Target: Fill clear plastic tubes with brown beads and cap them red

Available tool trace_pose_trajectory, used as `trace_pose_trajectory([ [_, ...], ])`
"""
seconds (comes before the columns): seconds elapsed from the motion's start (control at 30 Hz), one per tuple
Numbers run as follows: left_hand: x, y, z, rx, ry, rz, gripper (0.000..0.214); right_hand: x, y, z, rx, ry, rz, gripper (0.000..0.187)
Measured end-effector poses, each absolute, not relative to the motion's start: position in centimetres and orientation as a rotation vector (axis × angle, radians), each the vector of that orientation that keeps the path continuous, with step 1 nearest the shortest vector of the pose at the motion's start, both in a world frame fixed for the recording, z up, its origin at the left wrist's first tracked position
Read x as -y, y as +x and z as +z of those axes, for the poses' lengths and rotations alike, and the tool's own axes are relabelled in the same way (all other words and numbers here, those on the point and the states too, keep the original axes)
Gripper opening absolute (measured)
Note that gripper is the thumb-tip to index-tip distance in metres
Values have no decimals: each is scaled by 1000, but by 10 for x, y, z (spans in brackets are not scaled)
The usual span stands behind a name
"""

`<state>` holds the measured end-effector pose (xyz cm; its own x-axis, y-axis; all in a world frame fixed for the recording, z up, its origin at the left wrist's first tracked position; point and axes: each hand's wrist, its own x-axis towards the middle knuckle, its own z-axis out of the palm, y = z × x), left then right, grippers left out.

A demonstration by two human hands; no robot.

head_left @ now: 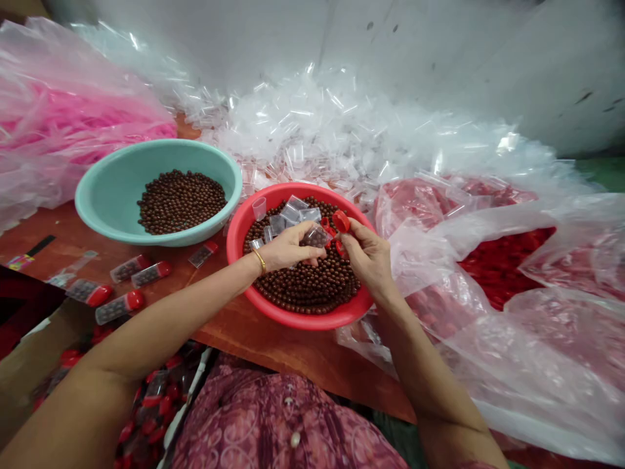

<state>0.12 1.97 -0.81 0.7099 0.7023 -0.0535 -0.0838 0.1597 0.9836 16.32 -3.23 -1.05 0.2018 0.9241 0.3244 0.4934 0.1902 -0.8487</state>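
My left hand (293, 247), with a gold bangle at its wrist, is closed around a clear plastic tube (316, 236) filled with brown balls. In my right hand (368, 257) a red cap (340, 221) is pinched between thumb and fingers, just right of the tube's end and apart from it. Both hands are over a red basin (297, 319) of shiny brown balls (307, 286). Several empty clear tubes (291, 212) lie on the balls behind my left hand, and more red caps show beneath my right fingers.
A turquoise basin (97, 189) of brown balls stands left. Filled red-capped tubes (151, 273) lie on the table (263, 332), more in a box (29, 358) below. Clear tubes (312, 124) are heaped behind. Plastic bags hold red caps (502, 267) right and pink pieces (83, 124) left.
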Motion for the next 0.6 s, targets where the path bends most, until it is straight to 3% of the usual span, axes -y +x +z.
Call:
trace_pose_trajectory([
  [0.27,-19,0,-4,-699,1316,582,19,33,166,-15,1773,-1387,26,34],
  [0.6,-19,-3,-1,-729,1227,508,11,36,164,-16,1590,-1440,353,28],
])
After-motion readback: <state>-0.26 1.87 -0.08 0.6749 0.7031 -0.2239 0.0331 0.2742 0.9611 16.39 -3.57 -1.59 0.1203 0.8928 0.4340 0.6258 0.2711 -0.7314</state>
